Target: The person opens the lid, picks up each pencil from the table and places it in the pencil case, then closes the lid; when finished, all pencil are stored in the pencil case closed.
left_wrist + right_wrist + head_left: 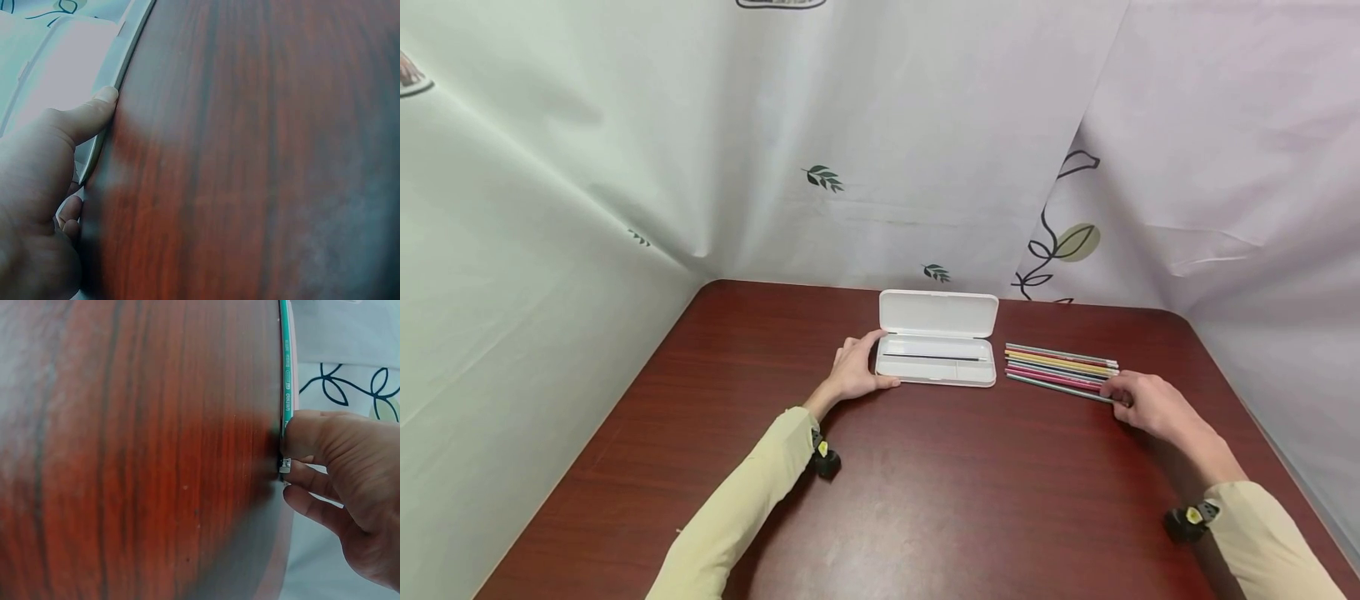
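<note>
A white pencil case [917,374] lies on the table with its lid [938,314] raised at the back. One dark pencil [932,357] rests lengthwise inside it. My left hand [853,369] holds the case's left end, thumb along the front edge and fingers toward the back; the left wrist view shows the thumb [94,115] pressed on the rim. To the case's right lies a row of several coloured pencils [1052,360]. With thumb and fingers, my right hand [1153,406] pinches the green pencil [287,369] nearest me, close to its metal-banded end.
The dark red wooden table [970,500] runs back to a pale hanging cloth [925,167] printed with leaves. More cloth hangs along the left and right sides. Each wrist wears a small black camera, such as the left one [826,463].
</note>
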`<action>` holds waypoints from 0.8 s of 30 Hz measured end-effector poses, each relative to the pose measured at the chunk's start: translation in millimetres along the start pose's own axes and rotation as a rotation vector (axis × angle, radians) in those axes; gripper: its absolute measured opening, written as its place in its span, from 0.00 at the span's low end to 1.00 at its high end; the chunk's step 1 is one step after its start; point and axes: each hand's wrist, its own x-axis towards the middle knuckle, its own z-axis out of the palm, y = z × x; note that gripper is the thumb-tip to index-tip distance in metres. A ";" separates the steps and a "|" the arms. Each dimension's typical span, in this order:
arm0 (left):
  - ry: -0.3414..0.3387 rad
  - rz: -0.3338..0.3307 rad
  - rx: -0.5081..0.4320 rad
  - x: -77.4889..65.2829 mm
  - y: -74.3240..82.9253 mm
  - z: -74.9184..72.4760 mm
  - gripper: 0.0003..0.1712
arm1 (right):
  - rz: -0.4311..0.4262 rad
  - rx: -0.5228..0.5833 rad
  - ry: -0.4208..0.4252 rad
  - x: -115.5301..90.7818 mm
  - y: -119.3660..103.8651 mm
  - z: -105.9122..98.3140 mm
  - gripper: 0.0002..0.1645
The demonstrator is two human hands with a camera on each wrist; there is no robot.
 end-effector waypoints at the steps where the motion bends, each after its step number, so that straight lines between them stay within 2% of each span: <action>1: 0.001 0.000 -0.001 0.0 0.1 0.0 0.54 | -0.005 0.002 0.006 -0.4 0.5 0.4 0.12; 17: 0.001 0.004 -0.004 -0.1 0.1 1.0 0.54 | -0.059 0.085 0.093 -6.3 5.1 -2.3 0.15; 24: 0.006 0.003 -0.005 -0.6 -0.6 0.8 0.54 | -0.109 0.110 0.145 6.5 -5.2 -3.2 0.16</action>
